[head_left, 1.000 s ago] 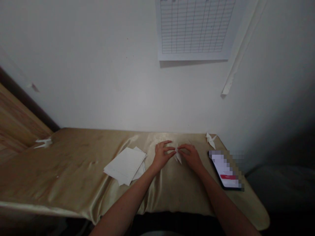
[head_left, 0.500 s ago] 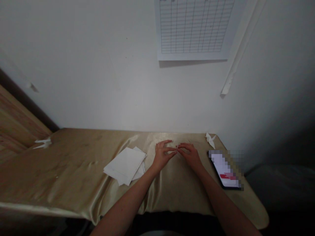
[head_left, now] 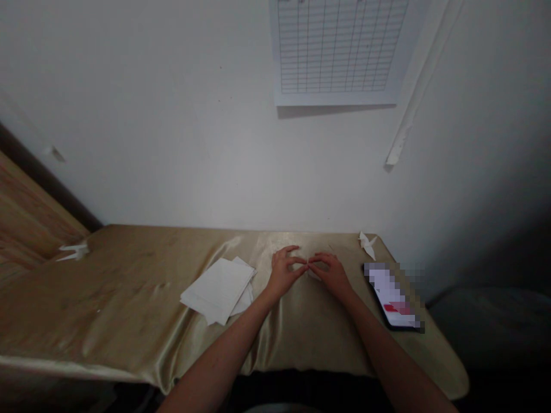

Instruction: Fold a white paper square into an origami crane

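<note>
A small folded piece of white paper [head_left: 314, 276] is pinched between my two hands above the cloth-covered table [head_left: 322, 338]. My left hand [head_left: 284, 268] has its thumb and index finger closed at the paper's left edge, with the other fingers raised. From the other side, my right hand [head_left: 332, 272] grips it between thumb and fingertips. The fingers hide most of the paper, so its exact shape cannot be made out. Left of my left hand lies a stack of white paper sheets [head_left: 218, 289].
A folded paper crane [head_left: 367, 245] sits at the back right, just behind a lit phone [head_left: 392, 301]. Another white folded paper figure [head_left: 75, 251] lies at the far left. A wall with a printed grid sheet [head_left: 338, 51] rises behind the table.
The fingertips of both hands have come slightly closer together, and a white part of the folded paper now shows below the right fingers. Everything on the table stays in place.
</note>
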A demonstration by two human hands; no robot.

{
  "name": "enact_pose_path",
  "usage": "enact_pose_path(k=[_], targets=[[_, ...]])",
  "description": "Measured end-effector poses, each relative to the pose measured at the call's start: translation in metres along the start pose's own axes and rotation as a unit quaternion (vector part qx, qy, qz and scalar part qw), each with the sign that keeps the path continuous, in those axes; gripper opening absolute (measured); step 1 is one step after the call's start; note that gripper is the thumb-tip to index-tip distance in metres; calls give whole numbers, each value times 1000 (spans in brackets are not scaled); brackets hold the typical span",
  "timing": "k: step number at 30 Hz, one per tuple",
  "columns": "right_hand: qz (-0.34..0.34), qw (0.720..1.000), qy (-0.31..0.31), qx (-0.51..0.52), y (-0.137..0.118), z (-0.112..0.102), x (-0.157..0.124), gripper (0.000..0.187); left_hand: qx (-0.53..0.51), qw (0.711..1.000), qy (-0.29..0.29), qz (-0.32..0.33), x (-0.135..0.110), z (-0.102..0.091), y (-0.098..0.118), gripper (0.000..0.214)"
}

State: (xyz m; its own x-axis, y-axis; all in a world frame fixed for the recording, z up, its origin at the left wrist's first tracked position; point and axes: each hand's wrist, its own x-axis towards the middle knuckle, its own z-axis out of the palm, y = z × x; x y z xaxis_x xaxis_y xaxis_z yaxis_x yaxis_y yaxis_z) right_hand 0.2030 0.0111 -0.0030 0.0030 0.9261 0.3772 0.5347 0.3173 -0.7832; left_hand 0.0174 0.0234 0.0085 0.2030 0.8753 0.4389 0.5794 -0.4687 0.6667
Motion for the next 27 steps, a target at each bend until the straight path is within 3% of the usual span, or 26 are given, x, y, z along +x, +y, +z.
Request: enact_pose_path(k=[11,15,20,27], targets=[[1,1000,-10,-15,-4,-1,-1,14,12,1000,-20,-7,1,1,-4,9],[-42,999,-11,-31,-10,-3,-1,9,17,1000,-22,2,1,-1,-2,6],[-86,993,30,-80,-14,-1,-5,6,16,1000,-13,8,-1,2,-5,7],[-113,991,29,-63,-13,1,-7,4,22,999,-2,33,-2,1,0,5]])
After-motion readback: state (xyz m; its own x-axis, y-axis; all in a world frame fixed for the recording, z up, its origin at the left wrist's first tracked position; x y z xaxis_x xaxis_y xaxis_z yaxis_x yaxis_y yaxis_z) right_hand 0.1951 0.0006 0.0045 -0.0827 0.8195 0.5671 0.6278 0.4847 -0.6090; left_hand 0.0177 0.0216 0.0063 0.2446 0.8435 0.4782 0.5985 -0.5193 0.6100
